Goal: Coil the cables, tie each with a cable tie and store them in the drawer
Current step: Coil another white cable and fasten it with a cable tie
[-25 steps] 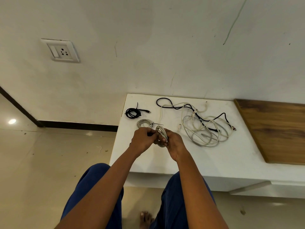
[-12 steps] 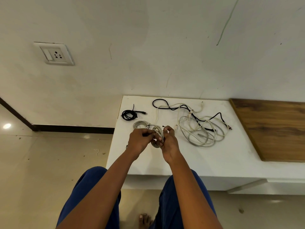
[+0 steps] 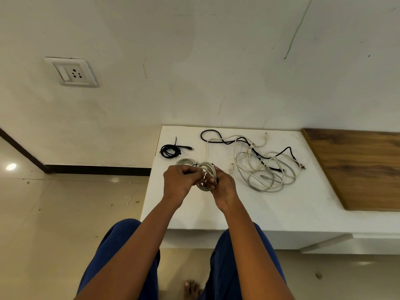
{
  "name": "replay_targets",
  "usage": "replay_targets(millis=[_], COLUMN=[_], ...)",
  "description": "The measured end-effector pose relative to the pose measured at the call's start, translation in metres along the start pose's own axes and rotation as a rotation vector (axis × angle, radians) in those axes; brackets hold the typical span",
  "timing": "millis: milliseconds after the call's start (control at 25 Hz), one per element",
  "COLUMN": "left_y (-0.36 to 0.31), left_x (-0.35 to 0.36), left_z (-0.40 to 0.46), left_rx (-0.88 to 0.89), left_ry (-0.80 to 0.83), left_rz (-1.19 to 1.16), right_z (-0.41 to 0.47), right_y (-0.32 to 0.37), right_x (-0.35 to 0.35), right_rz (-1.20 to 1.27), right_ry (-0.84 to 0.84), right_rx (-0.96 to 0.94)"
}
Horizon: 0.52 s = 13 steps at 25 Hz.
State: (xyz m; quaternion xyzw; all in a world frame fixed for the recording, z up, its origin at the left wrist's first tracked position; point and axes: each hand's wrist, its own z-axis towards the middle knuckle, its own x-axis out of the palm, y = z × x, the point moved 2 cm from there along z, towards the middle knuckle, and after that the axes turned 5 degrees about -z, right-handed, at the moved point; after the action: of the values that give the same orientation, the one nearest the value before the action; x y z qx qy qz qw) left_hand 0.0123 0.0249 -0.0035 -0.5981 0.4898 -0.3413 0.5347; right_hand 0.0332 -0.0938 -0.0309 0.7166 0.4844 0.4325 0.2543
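Biggest risk at that point, as I read it: the loops of the pale grey coiled cable (image 3: 207,175) springing apart if either grip eased off before the thin black cable tie (image 3: 195,165) was cinched. Stiff cable like that probably wants to unwind. The tie's tail could also slip out of the fingers, since it looked really skinny.

The left hand (image 3: 180,184) was curled with fingertips pinching at the top of the coil, right where the tie seemed to be. The right hand (image 3: 223,187) was wrapped around the coil's right side, fingers through the loops. The bundle was held just above the near-left part of the white countertop (image 3: 270,211).

The coil looked tight, several rounds, smallish. A second grey coil (image 3: 184,162) sat just behind the left hand, a tied black cable bundle (image 3: 171,150) further back, and a loose tangle of white and black cables (image 3: 264,167) waited to the right.
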Motion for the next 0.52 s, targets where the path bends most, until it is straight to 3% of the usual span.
replay_targets(millis=[320, 520], left_y=[-0.008, -0.011], left_x=[0.002, 0.005], left_z=[-0.009, -0.011], left_rx=[0.195, 0.292], left_ry=[-0.091, -0.108], left_rz=[0.258, 0.125], right_z=[-0.008, -0.010], right_y=[0.003, 0.007], right_x=[0.006, 0.007], right_rz=[-0.070, -0.096], right_ry=[0.005, -0.013], right_rx=[-0.051, -0.100])
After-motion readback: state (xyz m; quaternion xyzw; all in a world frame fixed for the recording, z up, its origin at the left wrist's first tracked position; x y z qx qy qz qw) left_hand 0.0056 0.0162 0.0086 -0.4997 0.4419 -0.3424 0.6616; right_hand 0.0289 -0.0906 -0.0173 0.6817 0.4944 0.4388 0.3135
